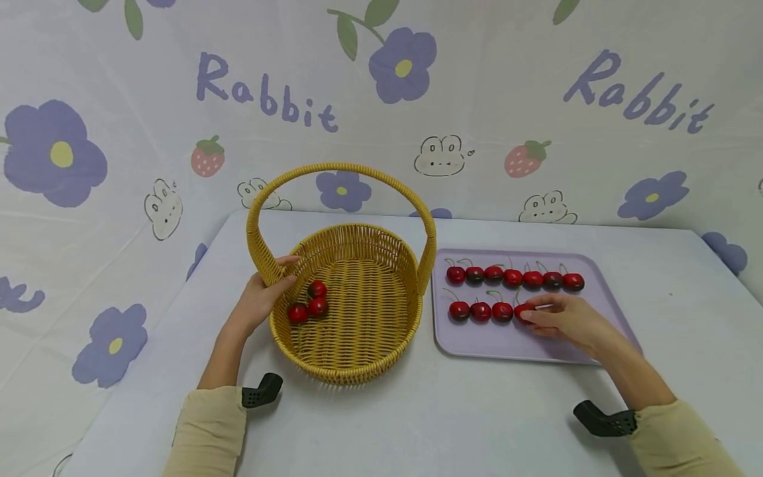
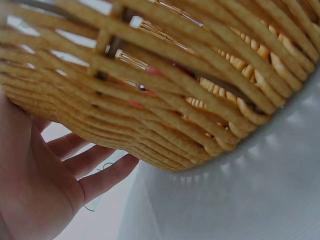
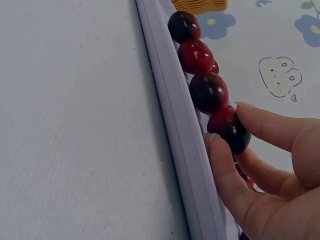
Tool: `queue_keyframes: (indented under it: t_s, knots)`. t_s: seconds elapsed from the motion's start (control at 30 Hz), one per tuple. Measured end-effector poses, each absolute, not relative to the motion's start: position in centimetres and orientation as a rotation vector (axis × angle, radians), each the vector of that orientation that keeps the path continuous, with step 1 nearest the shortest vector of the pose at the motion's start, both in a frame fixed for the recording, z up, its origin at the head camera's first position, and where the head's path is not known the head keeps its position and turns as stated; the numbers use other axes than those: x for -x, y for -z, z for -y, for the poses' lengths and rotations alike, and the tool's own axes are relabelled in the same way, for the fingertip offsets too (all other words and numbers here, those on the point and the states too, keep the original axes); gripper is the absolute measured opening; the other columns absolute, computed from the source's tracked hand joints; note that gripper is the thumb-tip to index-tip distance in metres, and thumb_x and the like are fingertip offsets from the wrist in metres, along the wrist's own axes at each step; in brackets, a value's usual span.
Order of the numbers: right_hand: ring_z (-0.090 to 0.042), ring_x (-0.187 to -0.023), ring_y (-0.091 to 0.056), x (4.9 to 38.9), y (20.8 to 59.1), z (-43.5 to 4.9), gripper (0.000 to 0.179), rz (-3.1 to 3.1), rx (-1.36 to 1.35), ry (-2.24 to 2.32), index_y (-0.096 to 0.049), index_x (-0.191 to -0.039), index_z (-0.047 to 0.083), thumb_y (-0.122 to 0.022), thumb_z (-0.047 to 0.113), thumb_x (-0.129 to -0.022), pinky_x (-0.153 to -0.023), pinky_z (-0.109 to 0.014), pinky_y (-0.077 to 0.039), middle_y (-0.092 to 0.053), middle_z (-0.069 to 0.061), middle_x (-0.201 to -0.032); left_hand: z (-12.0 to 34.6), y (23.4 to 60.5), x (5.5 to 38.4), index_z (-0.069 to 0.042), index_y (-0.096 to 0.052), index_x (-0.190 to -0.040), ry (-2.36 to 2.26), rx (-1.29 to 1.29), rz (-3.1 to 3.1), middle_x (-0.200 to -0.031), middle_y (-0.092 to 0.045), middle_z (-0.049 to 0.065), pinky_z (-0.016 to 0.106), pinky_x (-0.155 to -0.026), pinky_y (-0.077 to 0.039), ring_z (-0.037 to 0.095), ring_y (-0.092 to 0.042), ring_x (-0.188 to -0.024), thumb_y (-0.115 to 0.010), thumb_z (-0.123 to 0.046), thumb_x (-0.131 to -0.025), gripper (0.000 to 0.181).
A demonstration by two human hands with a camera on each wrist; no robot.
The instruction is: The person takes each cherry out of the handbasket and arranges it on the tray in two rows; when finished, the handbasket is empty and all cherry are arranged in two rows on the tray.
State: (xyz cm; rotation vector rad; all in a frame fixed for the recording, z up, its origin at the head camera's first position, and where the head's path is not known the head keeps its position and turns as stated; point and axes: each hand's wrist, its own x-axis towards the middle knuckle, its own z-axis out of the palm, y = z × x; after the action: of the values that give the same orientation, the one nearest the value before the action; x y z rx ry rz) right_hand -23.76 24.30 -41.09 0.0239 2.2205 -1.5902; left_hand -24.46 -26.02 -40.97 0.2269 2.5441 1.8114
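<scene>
On the lilac tray (image 1: pixel 477 344), my right hand (image 1: pixel 566 321) pinches a red cherry (image 3: pixel 229 131) between thumb and fingers, at the right end of the front row. Other cherries (image 1: pixel 502 311) of that row sit to its left, stems up. Behind them runs a longer row of cherries (image 1: pixel 512 277). My left hand (image 1: pixel 262 298) holds the side of the yellow woven basket (image 1: pixel 352 376) at the foot of its handle. In the left wrist view its fingers (image 2: pixel 107 177) lie along the outside of the weave. Three cherries (image 1: pixel 318 307) lie inside the basket, toward its left.
Basket and tray stand side by side on a white-covered table (image 1: pixel 417 424). The tall arched handle (image 1: pixel 342 167) rises over the basket. A patterned cloth (image 1: pixel 477 86) hangs behind the table. Black wrist mounts (image 1: pixel 602 421) sit at both cuffs.
</scene>
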Motion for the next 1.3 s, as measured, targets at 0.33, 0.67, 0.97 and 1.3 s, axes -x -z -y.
queue_keyframes:
  t_s: [0.33,0.67,0.97,1.3]
  knots:
    - [-0.012,-0.083,-0.064,23.67,41.25,-23.8,0.057,-2.295,-0.034,1.556,-0.043,-0.128,-0.015,-0.067,0.021,-0.091,-0.076,-0.027,-0.054,-0.06,-0.009,-0.103,26.04,41.04,24.58,-0.005,-0.046,-0.139,-1.814,-0.226,-2.548,-0.145,-0.039,0.019,0.058,-0.105,-0.026,0.038,-0.036,-0.132,-0.05,-0.016,-0.1,0.041]
    - [-0.012,-0.077,-0.064,23.56,41.31,-23.91,0.053,-2.289,-0.074,1.599,-0.042,-0.127,-0.016,-0.065,0.017,-0.092,-0.073,-0.027,-0.054,-0.06,-0.008,-0.098,26.0,41.05,24.66,-0.004,-0.046,-0.139,-1.809,-0.23,-2.551,-0.145,-0.039,0.019,0.058,-0.105,-0.025,0.038,-0.036,-0.132,-0.05,-0.015,-0.1,0.04]
    - [-0.01,-0.077,-0.064,23.61,41.48,-23.82,0.05,-2.273,-0.089,1.633,-0.044,-0.124,-0.014,-0.066,0.018,-0.092,-0.074,-0.025,-0.054,-0.06,-0.007,-0.097,25.99,41.06,24.61,-0.004,-0.046,-0.139,-1.797,-0.235,-2.562,-0.144,-0.04,0.019,0.058,-0.105,-0.025,0.038,-0.037,-0.131,-0.049,-0.016,-0.1,0.041]
    - [-0.012,-0.077,-0.065,23.41,41.34,-23.65,0.055,-2.311,-0.107,1.601,-0.043,-0.127,-0.014,-0.065,0.024,-0.092,-0.072,-0.027,-0.055,-0.06,-0.009,-0.103,25.93,40.96,24.5,-0.006,-0.046,-0.139,-1.796,-0.236,-2.564,-0.145,-0.039,0.018,0.059,-0.105,-0.025,0.037,-0.036,-0.132,-0.049,-0.015,-0.1,0.04]
